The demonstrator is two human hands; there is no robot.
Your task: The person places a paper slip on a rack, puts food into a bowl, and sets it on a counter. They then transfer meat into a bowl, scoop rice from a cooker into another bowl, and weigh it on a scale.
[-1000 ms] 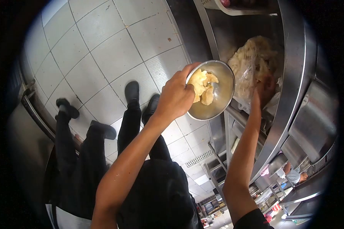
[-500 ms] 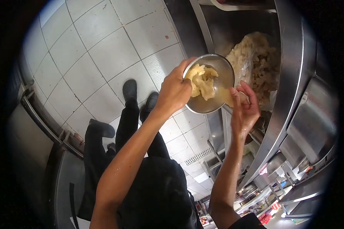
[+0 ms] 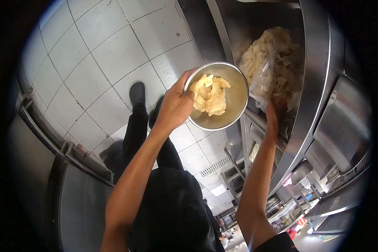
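A round metal bowl (image 3: 235,110) is gripped at its near-left rim by my left hand (image 3: 176,103), with the thumb over the edge. Inside lie several pale yellow, irregular battered-looking pieces (image 3: 212,96), gathered on the bowl's left side. My right hand (image 3: 276,108) reaches into a clear plastic bag (image 3: 264,80) full of similar pale pieces (image 3: 284,80). The bag and its contents hide those fingers. That bag rests inside a deep metal compartment (image 3: 235,23) to the right of the bowl.
A steel counter edge (image 3: 319,84) curves along the right, with metal containers (image 3: 344,126) beyond it. White floor tiles (image 3: 113,46) spread out at the left, around my dark shoes (image 3: 137,94). A steel unit with a rail (image 3: 46,140) stands far left.
My right hand has left the bowl's right rim and gone into the bag of pale pieces. The bowl has shifted slightly left, still in my left hand. Another person's leg at left has moved away.
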